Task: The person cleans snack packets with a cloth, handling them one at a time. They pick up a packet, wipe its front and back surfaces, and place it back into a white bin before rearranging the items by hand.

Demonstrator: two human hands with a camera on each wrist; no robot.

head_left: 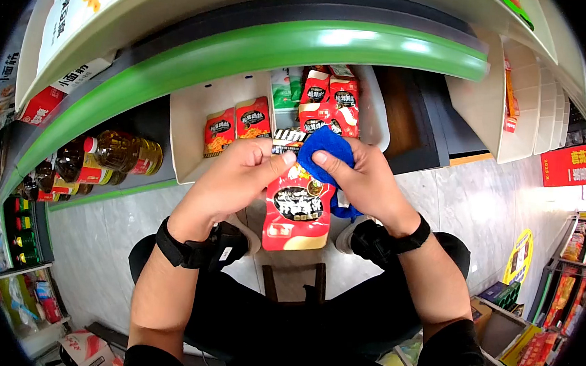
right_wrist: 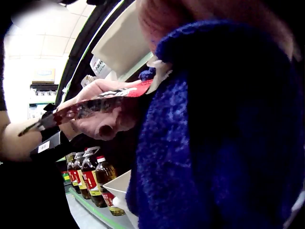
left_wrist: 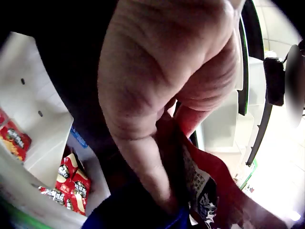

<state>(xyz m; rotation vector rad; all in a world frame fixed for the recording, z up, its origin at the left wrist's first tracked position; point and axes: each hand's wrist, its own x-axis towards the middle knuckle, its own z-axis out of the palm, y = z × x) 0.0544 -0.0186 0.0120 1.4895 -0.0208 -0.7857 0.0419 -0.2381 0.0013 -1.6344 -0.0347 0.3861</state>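
A red snack pouch with a black label hangs upright in front of the person, above the floor. My left hand pinches its upper left edge between thumb and fingers. At the upper right corner my right hand grips a blue cloth, its thumb pressing the cloth against the pouch. A loose end of the cloth hangs behind the pouch. In the left wrist view the pouch extends below the left hand. The cloth fills much of the right wrist view and hides the right fingers.
Behind the hands, a cream bin holds two similar red pouches. Beside it, a pale tub holds red pouches and green packets. Oil bottles stand at left. A green-edged shelf overhangs the bins.
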